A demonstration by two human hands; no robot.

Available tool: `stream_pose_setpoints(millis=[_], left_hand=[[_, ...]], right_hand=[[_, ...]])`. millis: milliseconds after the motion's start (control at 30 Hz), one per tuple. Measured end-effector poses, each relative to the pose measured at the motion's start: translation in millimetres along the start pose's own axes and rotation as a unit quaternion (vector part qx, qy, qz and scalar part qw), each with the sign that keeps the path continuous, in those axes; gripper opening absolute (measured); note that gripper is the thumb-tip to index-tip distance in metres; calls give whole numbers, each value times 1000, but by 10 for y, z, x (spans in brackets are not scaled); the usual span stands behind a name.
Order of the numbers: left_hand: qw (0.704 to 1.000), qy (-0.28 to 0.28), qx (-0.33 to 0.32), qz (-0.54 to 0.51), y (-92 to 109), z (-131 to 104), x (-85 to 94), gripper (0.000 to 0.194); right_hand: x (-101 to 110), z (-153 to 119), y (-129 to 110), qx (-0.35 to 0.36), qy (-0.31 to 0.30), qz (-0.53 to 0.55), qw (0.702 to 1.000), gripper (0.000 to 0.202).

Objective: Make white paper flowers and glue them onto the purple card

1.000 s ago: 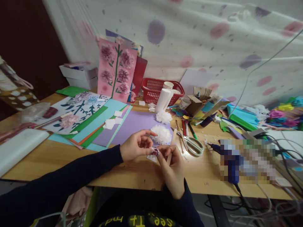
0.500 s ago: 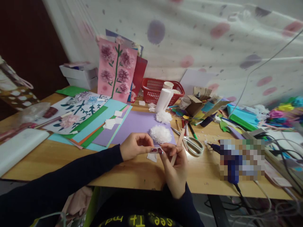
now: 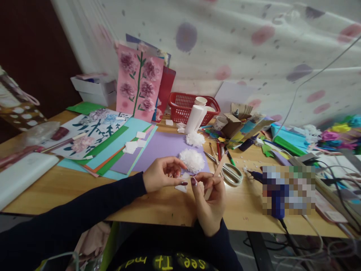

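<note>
Gripping a flat wooden stick (image 3: 217, 170), the right hand (image 3: 210, 203) faces the curled left hand (image 3: 160, 175) over the wooden table (image 3: 141, 207) (whether the left pinches anything, I can't tell from here). Just beyond, two ruffled white flowers (image 3: 192, 160) look fully formed on a purple sheet (image 3: 158, 146); white paper squares (image 3: 131, 147) lie flat and unshaped on coloured sheets (image 3: 113, 145).

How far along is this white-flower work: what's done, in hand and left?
The larger white flower and smaller white flower look formed. The right hand holds a flat wooden stick; the left hand may pinch something too small to tell. Probably remaining: the loose white slips, and a stem, since the purple sheet shows none.
</note>
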State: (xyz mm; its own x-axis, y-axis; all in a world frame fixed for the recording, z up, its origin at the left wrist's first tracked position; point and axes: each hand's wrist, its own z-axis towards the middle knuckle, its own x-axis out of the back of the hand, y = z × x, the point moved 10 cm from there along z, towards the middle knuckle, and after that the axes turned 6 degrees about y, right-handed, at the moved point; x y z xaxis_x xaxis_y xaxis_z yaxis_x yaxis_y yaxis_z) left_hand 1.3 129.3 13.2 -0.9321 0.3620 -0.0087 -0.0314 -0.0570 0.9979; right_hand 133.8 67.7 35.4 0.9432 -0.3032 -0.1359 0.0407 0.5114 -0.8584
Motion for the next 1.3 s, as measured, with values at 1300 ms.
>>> stream_pose_setpoints(millis=[1300], left_hand=[[971, 231, -35, -50, -33, 127, 630, 28]], right_hand=[[-332, -220, 71, -88, -328, -124, 932, 21]])
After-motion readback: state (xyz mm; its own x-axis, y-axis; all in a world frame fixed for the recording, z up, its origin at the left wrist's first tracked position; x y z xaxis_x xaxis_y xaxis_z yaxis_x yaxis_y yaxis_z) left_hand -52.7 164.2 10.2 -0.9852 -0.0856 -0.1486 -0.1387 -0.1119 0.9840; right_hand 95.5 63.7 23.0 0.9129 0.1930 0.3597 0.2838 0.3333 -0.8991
